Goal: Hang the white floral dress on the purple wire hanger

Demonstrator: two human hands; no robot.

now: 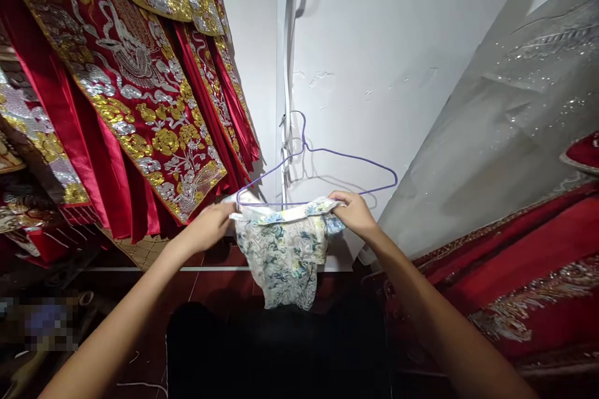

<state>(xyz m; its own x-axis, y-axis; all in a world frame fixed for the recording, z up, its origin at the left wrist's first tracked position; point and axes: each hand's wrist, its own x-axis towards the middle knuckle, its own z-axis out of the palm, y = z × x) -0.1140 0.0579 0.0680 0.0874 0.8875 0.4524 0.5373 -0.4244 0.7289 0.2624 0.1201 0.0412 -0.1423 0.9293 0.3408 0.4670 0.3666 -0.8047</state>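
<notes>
A white garment with a blue, green and yellow floral print [285,255] hangs down in front of me, its kind unclear from its bunched shape. My left hand [213,224] grips the left end of its top band. At the other end, my right hand [353,211] pinches the band between thumb and fingers. Just behind the band, a thin purple hanger [346,154] hangs by its hook from a white strap [286,93] at the wall. The garment overlaps the hanger's lower bar; whether it is draped over the bar I cannot tell.
Red costumes with gold and silver embroidery [163,131] hang close on the left. To the right are a sheer sequined white gown [468,137] and a red beaded garment [524,274]. A white wall [355,43] stands behind the hanger, above a dark red tiled floor [219,283].
</notes>
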